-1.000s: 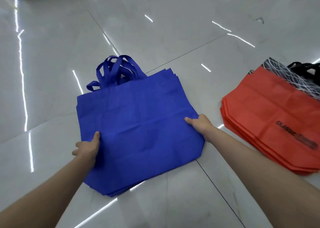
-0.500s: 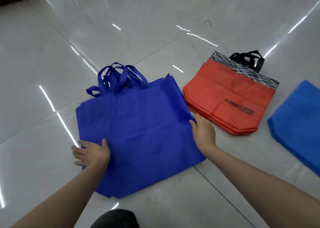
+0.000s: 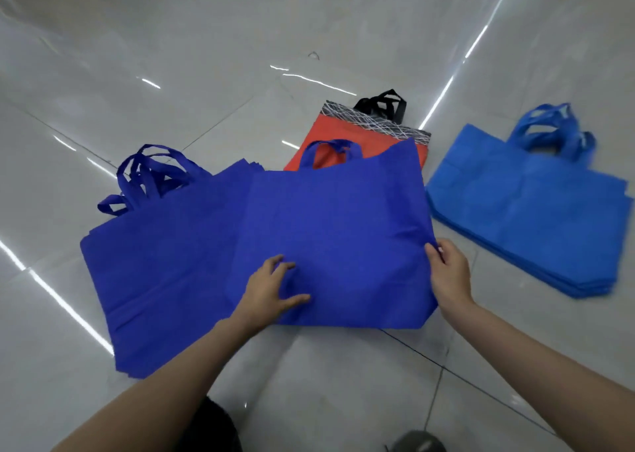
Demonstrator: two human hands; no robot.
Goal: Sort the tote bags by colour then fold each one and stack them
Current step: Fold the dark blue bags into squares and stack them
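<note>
Dark-blue tote (image 3: pixel 336 231): right hand (image 3: pixel 448 274) pinches, left hand (image 3: pixel 271 286) seemingly presses.

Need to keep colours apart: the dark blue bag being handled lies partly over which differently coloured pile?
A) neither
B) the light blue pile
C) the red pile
C: the dark blue bag, pinched at its edge by the right hand with the left hand resting on it, hides the near part of the red pile; the light blue pile lies apart.
</note>
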